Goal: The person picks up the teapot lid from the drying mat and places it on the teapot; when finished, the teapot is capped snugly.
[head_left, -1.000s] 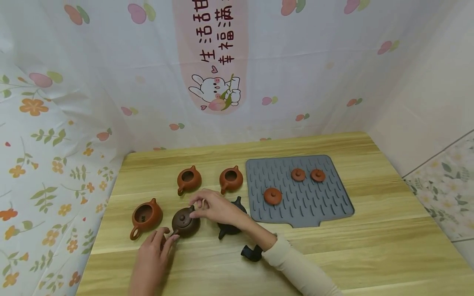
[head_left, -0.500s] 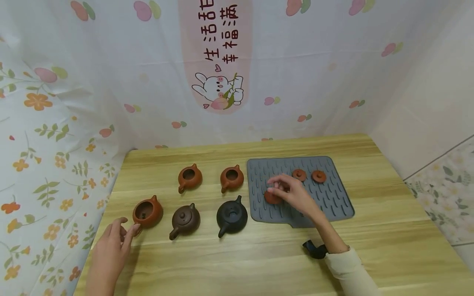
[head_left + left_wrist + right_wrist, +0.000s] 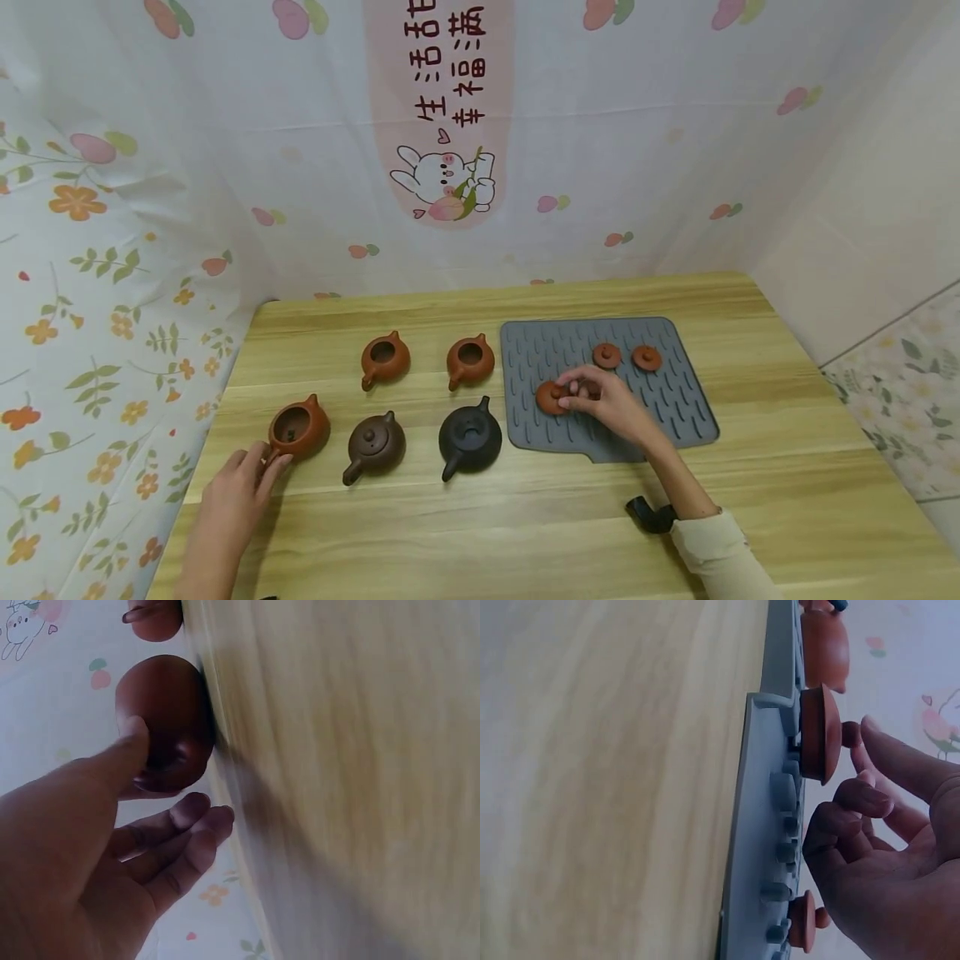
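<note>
Both hands have closed in: right hand grip spread at the lid, left hand grip loose at the teapot.

This looks like a small makeshift tabletop corner in a home rather than a workshop. A light wooden table is screened at ten to two o'clock by a white printed cloth backdrop with flowers, peaches and a cartoon rabbit under Chinese lettering. At three o'clock, a plain cream wall meets flower-patterned floor tiles.
</note>
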Demonstrator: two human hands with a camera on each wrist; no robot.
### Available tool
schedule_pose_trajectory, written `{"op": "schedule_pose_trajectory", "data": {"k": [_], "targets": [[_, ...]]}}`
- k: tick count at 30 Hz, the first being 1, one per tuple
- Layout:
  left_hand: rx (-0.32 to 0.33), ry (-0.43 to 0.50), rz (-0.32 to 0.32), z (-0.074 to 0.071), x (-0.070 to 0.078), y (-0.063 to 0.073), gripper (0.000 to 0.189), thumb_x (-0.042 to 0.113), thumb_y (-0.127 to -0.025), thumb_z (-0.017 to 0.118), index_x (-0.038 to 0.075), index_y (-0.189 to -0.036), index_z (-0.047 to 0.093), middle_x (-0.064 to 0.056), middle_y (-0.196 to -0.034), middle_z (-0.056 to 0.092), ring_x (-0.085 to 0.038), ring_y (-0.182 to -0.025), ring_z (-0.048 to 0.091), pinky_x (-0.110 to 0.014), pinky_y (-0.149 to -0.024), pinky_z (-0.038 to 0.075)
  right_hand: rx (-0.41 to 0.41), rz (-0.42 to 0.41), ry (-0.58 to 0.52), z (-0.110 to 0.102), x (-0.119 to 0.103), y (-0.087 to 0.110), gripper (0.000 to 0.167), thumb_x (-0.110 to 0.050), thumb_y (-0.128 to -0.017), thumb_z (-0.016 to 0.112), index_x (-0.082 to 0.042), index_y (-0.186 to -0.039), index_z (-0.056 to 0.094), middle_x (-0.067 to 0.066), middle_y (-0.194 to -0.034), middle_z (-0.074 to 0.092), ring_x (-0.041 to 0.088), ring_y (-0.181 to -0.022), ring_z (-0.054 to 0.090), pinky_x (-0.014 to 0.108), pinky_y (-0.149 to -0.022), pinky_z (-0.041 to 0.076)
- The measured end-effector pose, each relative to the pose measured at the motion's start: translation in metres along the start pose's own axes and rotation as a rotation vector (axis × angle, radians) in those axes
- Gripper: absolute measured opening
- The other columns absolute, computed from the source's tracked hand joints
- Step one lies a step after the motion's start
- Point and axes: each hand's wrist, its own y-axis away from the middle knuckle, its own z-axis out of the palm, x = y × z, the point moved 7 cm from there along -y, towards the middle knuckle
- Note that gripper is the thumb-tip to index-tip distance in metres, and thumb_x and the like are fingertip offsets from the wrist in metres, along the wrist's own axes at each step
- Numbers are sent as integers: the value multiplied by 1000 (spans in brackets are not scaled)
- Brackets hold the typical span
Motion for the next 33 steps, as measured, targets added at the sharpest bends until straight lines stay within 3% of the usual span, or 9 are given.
{"op": "schedule_pose_trajectory", "data": {"k": [2, 5, 9, 13, 16, 20, 24, 29, 33], "targets": [[-8, 0, 5, 4, -6, 2, 29, 30, -109, 72, 8, -95, 59, -5, -73, 51, -21, -56, 50, -51, -48, 42, -6, 0, -4, 1, 1, -1, 26, -8, -100, 81, -3, -124, 73, 9, -101, 61, 13, -79, 54, 27, -75, 48], [-11, 1, 13, 11, -16, 5, 27, 29, -110, 71, 10, -94, 60, -5, -73, 51, -22, -55, 51, -49, -47, 42, -19, 2, -25, 3, 3, -3, 26, -8, -100, 81, -2, -124, 74, 11, -103, 62, 13, -84, 55, 27, -77, 49], [-13, -18, 18, 16, -23, 6, 25, 27, -109, 72, 14, -93, 58, 0, -72, 49, -15, -56, 48, -43, -47, 40, -27, 3, -54, 4, 6, -4, 26, -5, -100, 80, 2, -124, 73, 15, -107, 64, 14, -90, 55, 26, -77, 49], [-7, -13, 16, -1, 4, 0, 22, 14, -106, 75, 8, -91, 60, -4, -71, 50, -22, -56, 52, -49, -49, 43, -17, 5, -53, 6, 6, -6, 25, -4, -99, 81, 2, -122, 73, 16, -110, 62, 14, -91, 52, 25, -77, 48], [1, -6, 25, 6, -5, 2, 21, 11, -103, 77, 8, -91, 61, -6, -71, 52, -28, -58, 56, -52, -50, 45, -8, 20, -36, 8, 6, -7, 24, -4, -98, 81, 2, -120, 72, 15, -108, 60, 15, -90, 51, 26, -77, 47], [10, -11, 35, 28, -38, 10, 21, 21, -107, 75, 15, -93, 61, -3, -72, 54, -23, -59, 56, -47, -50, 43, 3, 67, -21, 9, 7, -9, 22, -5, -99, 81, 2, -118, 72, 13, -106, 61, 15, -89, 52, 26, -76, 48], [15, -2, 24, 22, -30, 8, 29, 32, -112, 67, 14, -91, 60, -2, -71, 53, -23, -57, 53, -46, -50, 42, 15, 106, -6, 9, 8, -10, 20, -6, -100, 81, 1, -117, 73, 11, -104, 61, 17, -89, 53, 27, -77, 48], [12, 5, 15, 11, -14, 4, 32, 34, -114, 64, 11, -91, 61, -3, -70, 52, -23, -56, 53, -48, -49, 42, 29, 129, 5, 9, 10, -10, 18, -5, -99, 82, 1, -114, 74, 8, -100, 59, 17, -87, 53, 27, -77, 47], [-4, 1, 10, 11, -14, 4, 31, 32, -113, 66, 10, -92, 62, -4, -69, 52, -23, -55, 52, -48, -49, 41, 31, 123, -7, 9, 10, -10, 18, -6, -98, 82, 2, -113, 74, 8, -99, 58, 16, -85, 53, 27, -76, 47]]}}
